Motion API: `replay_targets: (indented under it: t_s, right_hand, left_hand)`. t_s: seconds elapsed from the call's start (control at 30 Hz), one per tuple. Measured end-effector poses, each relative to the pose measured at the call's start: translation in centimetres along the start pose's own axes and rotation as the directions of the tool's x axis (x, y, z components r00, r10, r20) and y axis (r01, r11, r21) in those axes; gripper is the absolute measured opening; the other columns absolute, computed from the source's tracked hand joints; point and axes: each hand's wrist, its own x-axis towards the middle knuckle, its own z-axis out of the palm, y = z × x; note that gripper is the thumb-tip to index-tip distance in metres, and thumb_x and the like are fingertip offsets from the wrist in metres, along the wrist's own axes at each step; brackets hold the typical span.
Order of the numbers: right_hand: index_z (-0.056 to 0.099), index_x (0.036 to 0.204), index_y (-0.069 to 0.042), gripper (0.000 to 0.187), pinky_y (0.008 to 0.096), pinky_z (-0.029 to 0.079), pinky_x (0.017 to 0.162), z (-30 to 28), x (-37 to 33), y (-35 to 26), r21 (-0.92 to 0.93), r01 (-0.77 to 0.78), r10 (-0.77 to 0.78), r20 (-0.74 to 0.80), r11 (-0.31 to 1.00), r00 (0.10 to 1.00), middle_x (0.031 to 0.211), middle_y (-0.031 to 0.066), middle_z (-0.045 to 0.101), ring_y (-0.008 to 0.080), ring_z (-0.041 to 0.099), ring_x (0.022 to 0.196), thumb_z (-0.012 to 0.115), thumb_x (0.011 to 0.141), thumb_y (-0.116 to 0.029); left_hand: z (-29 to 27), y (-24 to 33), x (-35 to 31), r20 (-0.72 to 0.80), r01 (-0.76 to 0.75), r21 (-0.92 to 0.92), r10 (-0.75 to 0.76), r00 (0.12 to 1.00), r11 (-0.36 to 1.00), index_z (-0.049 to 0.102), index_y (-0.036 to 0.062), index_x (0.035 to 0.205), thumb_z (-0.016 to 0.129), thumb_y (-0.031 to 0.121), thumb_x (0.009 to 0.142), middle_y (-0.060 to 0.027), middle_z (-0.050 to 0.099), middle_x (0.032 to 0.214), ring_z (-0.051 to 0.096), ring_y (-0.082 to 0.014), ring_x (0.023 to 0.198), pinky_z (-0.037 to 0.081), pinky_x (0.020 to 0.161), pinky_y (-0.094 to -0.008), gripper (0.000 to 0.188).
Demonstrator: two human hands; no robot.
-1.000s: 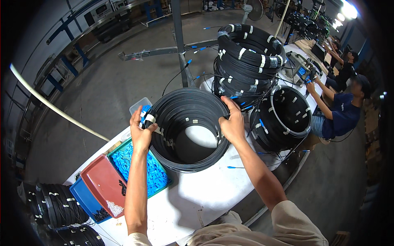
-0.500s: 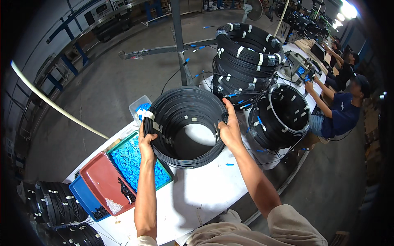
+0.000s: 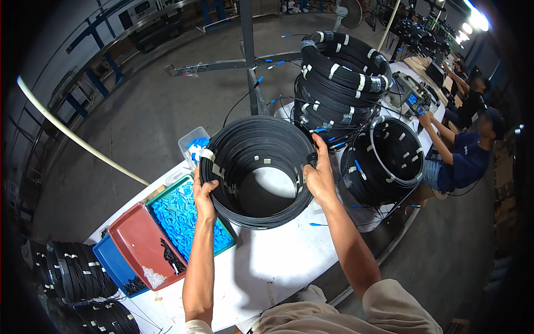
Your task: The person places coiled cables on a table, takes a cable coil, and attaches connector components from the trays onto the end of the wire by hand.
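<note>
A deep black cable coil (image 3: 250,147) stands over the tabletop (image 3: 300,256) with its opening facing up; whether its underside touches the surface is hard to tell. Both hands grip it from opposite sides: the left hand (image 3: 204,196) at its left flank, thumb bent over the wall, and the right hand (image 3: 321,177) at its right flank, fingers along the outside.

Even pressure from both palms should suit this hold best, since squeezing one side harder could let the loose-looking loops slide out of line. Keeping the coil level and the thumbs near the white tape band (image 3: 208,153) would probably steady the windings. Care seems wise to the left of the coil, where the green tray (image 3: 169,187) of blue connectors (image 3: 181,214) sits close by, and to its lower right, where a blue-tipped cable end (image 3: 315,224) lies and could snag.
</note>
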Motion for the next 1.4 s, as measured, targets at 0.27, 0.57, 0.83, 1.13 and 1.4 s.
replay_targets:
  t_s: [0.27, 0.57, 0.83, 1.13, 1.4]
  right_hand:
    - [0.024, 0.156, -0.012, 0.086, 0.0406, 0.03, 0.118, -0.1, -0.3, -0.9, 0.069, -0.105, 0.104, 0.016, 0.992, 0.994, 0.153, 0.0281, 0.037, 0.0384, 0.04, 0.142, 0.05, 0.077, 0.01]
    - [0.02, 0.157, -0.009, 0.084, 0.0413, 0.03, 0.117, -0.4, -0.6, -0.1, 0.018, -0.031, 0.032, -0.013, 0.999, 0.999, 0.152, 0.031, 0.036, 0.0388, 0.037, 0.143, 0.055, 0.082, 0.004]
    - [0.033, 0.151, 0.002, 0.071, 0.035, 0.022, 0.117, -0.1, -3.2, 3.9, 0.534, 0.055, -0.029, -0.056, 0.844, 0.998, 0.152, 0.0176, 0.037, 0.025, 0.036, 0.14, 0.057, 0.098, -0.038]
    - [0.032, 0.153, 0.0, 0.072, 0.0368, 0.024, 0.119, 3.1, -4.0, 5.9, 0.707, 0.109, -0.001, -0.152, 0.699, 0.988, 0.153, 0.0141, 0.04, 0.0251, 0.037, 0.141, 0.045, 0.101, -0.049]
    - [0.035, 0.15, 0.005, 0.074, 0.0359, 0.021, 0.118, 3.4, -3.2, 7.6, 0.688, 0.125, 0.005, -0.184, 0.715, 0.983, 0.151, 0.0164, 0.04, 0.0245, 0.035, 0.141, 0.043, 0.099, -0.048]
  left_hand:
    - [-0.4, 0.2, -0.1, 0.033, -0.01, 0.062, 0.008, 0.999, 0.998, 0.038, -0.005, 0.15, 0.052, 0.005, 0.072, -0.0133, 0.06, 0.125, 0.058, -0.0192, 0.107, 0.045, 0.096, -0.0268, 0.079]
    - [0.0, 0.2, -0.1, 0.083, 0.035, -0.034, -0.032, 0.996, 0.999, 0.04, -0.0018, 0.149, 0.058, 0.015, 0.079, -0.0136, 0.057, 0.135, 0.056, -0.0236, 0.12, 0.04, 0.107, -0.0323, 0.075]
    - [-0.7, -1.8, 1.1, 0.032, -0.073, -0.186, 0.08, 0.996, 0.98, 0.032, 0.0041, 0.155, 0.033, 0.058, 0.104, -0.0157, 0.043, 0.152, 0.044, -0.0293, 0.138, 0.034, 0.116, -0.0418, 0.074]
    - [-3.0, -5.3, 2.2, 0.106, 0.067, -0.37, -0.03, 0.994, 0.927, 0.042, 0.0018, 0.148, 0.033, 0.064, 0.102, -0.014, 0.052, 0.144, 0.053, -0.0278, 0.128, 0.041, 0.11, -0.0409, 0.077]
    - [-2.6, -5.4, 2.2, 0.063, 0.082, -0.344, -0.064, 0.996, 0.936, 0.042, 0.0029, 0.149, 0.034, 0.066, 0.101, -0.0137, 0.052, 0.144, 0.052, -0.0273, 0.128, 0.04, 0.11, -0.0407, 0.08]
